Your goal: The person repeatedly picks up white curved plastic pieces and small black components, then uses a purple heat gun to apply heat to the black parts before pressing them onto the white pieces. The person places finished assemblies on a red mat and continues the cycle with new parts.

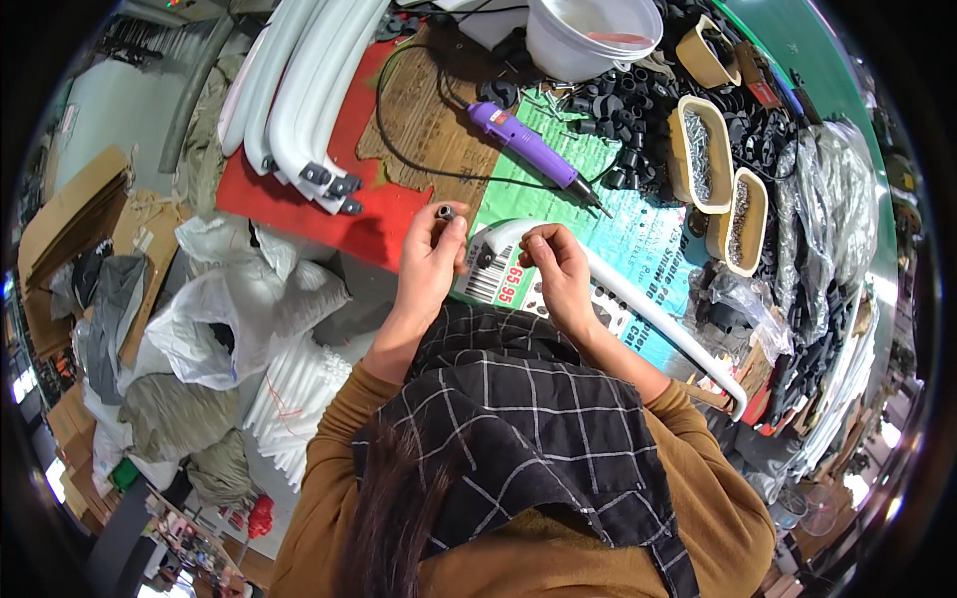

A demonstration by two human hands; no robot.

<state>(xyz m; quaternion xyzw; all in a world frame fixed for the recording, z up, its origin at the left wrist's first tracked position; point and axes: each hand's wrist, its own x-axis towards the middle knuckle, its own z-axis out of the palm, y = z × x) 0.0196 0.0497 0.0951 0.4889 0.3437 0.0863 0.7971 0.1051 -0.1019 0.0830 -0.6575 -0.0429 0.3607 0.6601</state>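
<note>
My left hand point(429, 261) pinches a small dark round plastic fitting point(446, 212) between thumb and fingers, its hollow end facing up. Closed at the fingertips, my right hand point(561, 279) is raised over a white bent tube point(648, 307); whatever is in that pinch is hidden. The tube lies slantwise across the bench in front of me, and a black piece point(485, 255) shows at its near-left end, between my two hands. Beyond them a purple electric screwdriver point(528, 147) rests on the printed sheets, its bit pointing right and its cord looping left.
Several white bent tubes point(314, 90) with black end pieces are stacked on the red surface point(269, 204) at left. Tan trays point(702, 159) of screws, loose black fittings point(623, 115) and a white bucket point(595, 40) stand at right and back. Plastic bags point(239, 309) sit lower left.
</note>
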